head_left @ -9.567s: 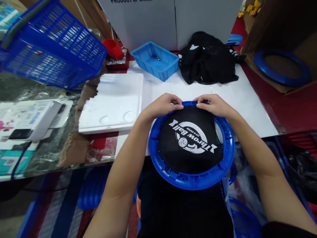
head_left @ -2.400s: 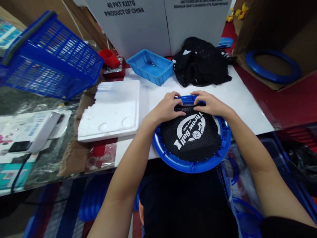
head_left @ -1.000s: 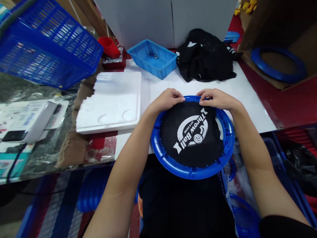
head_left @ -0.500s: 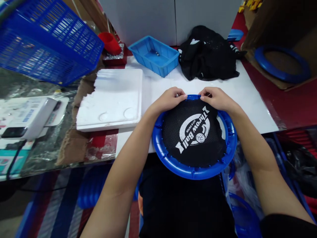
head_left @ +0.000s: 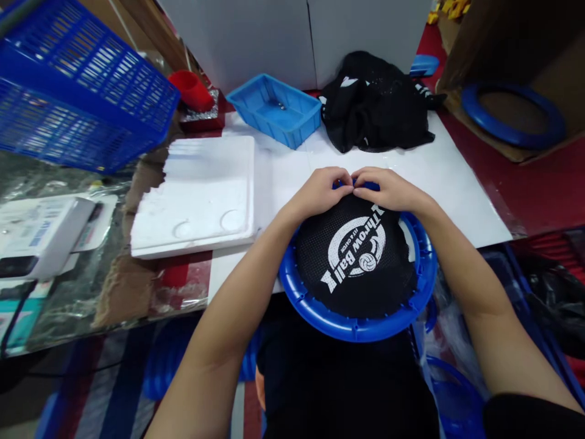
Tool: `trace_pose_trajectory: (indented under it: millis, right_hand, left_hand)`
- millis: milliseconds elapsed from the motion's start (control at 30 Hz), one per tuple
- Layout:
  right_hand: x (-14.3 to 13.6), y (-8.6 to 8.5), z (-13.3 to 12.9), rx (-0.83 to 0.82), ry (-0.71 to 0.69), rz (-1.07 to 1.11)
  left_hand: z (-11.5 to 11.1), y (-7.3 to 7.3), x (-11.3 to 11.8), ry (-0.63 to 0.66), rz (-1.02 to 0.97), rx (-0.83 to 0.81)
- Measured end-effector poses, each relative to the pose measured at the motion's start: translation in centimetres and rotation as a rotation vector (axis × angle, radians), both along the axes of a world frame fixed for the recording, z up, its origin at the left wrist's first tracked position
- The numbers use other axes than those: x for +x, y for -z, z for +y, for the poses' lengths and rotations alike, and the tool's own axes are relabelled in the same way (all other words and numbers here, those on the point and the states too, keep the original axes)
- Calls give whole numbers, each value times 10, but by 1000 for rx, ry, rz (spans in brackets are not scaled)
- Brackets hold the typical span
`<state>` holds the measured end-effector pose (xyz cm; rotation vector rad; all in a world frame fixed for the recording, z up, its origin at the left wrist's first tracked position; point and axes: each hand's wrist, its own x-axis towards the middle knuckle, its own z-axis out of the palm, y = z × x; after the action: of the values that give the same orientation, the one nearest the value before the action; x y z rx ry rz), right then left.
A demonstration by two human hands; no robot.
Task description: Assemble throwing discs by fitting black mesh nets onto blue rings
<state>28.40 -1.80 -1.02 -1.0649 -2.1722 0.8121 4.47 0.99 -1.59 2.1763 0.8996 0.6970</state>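
A blue plastic ring (head_left: 359,331) lies tilted at the front edge of the white-covered table, partly over my lap. Black mesh netting (head_left: 311,250) printed "Throw Ball" spans its inside, attached along much of the rim. A gap shows at the right, where the netting's edge stands off the ring. At the far rim, my left hand (head_left: 328,188) pinches the netting's edge between thumb and fingers. My right hand (head_left: 381,188) pinches the same edge right beside it, the fingertips of both hands nearly touching. The exact bit of edge they grip is hidden by the fingers.
Behind the ring are a light blue tray (head_left: 278,116) holding small metal bits and a pile of black netting (head_left: 372,110). White foam (head_left: 201,189) lies left, below a blue basket (head_left: 82,91). Another blue ring (head_left: 512,143) rests in a cardboard box at right.
My hands have drawn together along the far rim, from a small gap apart to almost touching. The camera view has shifted slightly; the ring stays at the table's front edge.
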Motion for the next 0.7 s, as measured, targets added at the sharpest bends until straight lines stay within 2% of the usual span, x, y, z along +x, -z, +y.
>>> trace_pose_trajectory:
  millis: [67, 333, 433, 500, 600, 700]
  right_hand:
    - [-3, 1, -1, 11, -12, -2]
    - [-9, 10, 14, -58, 130, -18]
    - [-10, 14, 20, -117, 137, -7]
    - [-9, 15, 19, -139, 159, 44]
    - [-1, 10, 11, -127, 233, 104]
    - [14, -4, 1, -93, 277, 78]
  left_hand:
    - [0, 2, 2, -31, -14, -29]
    - [-1, -1, 10, -169, 81, -6]
    - [-1, -1, 7, -150, 96, 20]
    - [-2, -2, 2, -82, 84, 40]
    - [-6, -5, -8, 6, 142, 106]
    - [-13, -9, -13, -77, 329, 216]
